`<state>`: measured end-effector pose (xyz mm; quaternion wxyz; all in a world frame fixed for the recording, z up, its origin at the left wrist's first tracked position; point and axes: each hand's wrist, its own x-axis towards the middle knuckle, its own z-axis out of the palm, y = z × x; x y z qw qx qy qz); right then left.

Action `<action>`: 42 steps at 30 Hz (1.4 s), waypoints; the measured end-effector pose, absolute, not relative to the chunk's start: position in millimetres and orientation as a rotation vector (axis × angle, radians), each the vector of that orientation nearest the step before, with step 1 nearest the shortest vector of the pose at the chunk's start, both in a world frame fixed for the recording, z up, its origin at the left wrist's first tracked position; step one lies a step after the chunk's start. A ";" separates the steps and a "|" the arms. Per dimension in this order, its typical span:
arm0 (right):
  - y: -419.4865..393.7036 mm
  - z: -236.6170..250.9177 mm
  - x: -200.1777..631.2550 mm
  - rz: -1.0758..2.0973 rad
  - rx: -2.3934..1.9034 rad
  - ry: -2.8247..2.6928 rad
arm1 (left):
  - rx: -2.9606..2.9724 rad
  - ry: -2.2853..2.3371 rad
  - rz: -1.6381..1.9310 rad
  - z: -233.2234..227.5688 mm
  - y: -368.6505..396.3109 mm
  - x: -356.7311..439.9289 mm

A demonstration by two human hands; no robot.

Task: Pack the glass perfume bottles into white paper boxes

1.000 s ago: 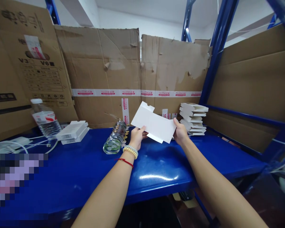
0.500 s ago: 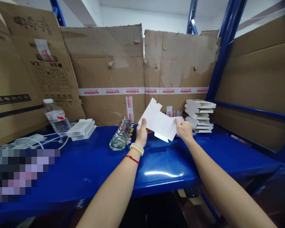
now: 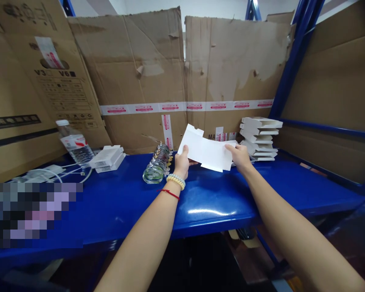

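Note:
Both hands hold a flat white carton blank (image 3: 207, 152) just above the blue shelf (image 3: 200, 202). My left hand (image 3: 182, 163), with bead bracelets and a red string at the wrist, pinches its left edge with the thumb on top. Gripping the right edge is my right hand (image 3: 239, 156). A tab sticks up at the blank's upper left corner. Behind my right hand rises a stack of folded white boxes (image 3: 259, 139).
A row of small glass bottles (image 3: 157, 166) lies left of my left hand. Further left are flat white boxes (image 3: 108, 158), a water bottle (image 3: 74, 144) and white cables (image 3: 45, 174). Cardboard sheets (image 3: 170, 73) wall the back and sides. Blue rack posts (image 3: 295, 56) stand at right.
The blank has tilted flatter and lower toward the shelf, and my hands have shifted on its edges. The view has dipped slightly.

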<state>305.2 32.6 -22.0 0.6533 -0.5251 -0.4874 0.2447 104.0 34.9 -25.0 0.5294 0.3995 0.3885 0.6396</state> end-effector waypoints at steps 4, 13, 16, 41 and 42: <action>34.2 -23.5 304.2 0.335 -1.406 -1.271 | 1.243 1.192 1.417 -33.8 38.3 104.9; 27.4 -18.8 307.4 -0.163 -1.617 -1.222 | 1.893 1.646 1.301 -29.1 30.4 96.0; 30.9 1.1 331.2 -0.345 -1.636 -1.115 | 1.889 1.729 1.226 -23.6 22.4 97.6; 45.6 70.2 388.1 -0.829 -1.406 -1.127 | 1.833 1.402 2.109 -22.3 25.0 104.9; 41.3 73.2 381.1 -0.796 -1.317 -1.138 | 1.798 1.355 2.111 -20.2 25.5 103.4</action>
